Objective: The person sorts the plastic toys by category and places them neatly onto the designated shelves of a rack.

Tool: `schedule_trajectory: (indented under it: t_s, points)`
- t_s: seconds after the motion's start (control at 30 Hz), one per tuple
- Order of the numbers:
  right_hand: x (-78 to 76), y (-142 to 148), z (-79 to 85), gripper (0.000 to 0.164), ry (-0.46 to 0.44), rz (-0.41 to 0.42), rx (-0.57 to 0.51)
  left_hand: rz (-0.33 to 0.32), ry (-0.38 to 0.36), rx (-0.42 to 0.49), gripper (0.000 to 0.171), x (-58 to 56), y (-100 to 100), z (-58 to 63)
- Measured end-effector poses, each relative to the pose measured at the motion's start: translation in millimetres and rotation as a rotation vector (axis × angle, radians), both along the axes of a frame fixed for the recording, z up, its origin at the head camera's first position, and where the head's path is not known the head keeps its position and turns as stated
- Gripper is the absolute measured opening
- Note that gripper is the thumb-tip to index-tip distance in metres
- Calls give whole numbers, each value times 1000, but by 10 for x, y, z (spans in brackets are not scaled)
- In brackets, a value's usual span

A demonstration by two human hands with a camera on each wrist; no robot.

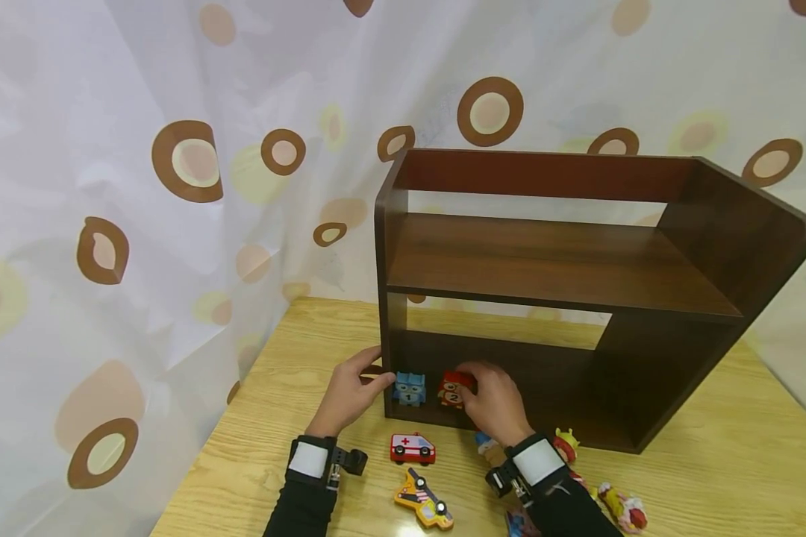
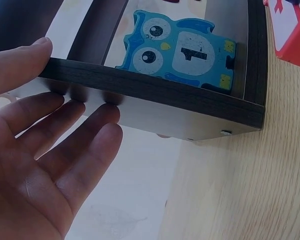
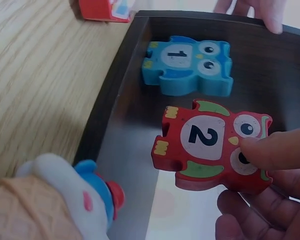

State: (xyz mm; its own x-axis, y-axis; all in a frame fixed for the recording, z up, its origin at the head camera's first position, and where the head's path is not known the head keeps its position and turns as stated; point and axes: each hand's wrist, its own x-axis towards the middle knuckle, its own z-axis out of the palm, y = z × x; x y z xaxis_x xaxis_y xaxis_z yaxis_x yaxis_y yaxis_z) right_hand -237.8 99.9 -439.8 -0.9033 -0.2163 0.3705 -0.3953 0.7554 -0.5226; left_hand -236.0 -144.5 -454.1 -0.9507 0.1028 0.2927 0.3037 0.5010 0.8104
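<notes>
- The left hand (image 1: 351, 391), thumb and fingers parted, grips the dark brown wooden shelf (image 1: 557, 257) at its nine-o'clock edge.
- The right hand (image 1: 497, 403), nearly closed, pinches the red owl-shaped block numbered 2 (image 3: 202, 137) in the lower compartment.
- The blue owl-shaped block numbered 1 (image 1: 410, 389) stands at its nine o'clock.

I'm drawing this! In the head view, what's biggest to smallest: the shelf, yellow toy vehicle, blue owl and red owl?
1. Shelf
2. Yellow toy vehicle
3. Blue owl and red owl: too alike to rank; fingers partly cover the red one.
</notes>
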Motion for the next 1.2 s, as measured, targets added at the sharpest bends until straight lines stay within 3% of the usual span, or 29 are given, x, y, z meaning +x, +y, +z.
schedule_trajectory:
  t_s: [0.4,1.2]
  points:
    - [-11,-69,-121,22,-30,23,93,-26,-6,12,49,35,68,-53]
    - [-91,-186,-143,22,-37,40,62,-11,-3,-7,48,1,-9,10]
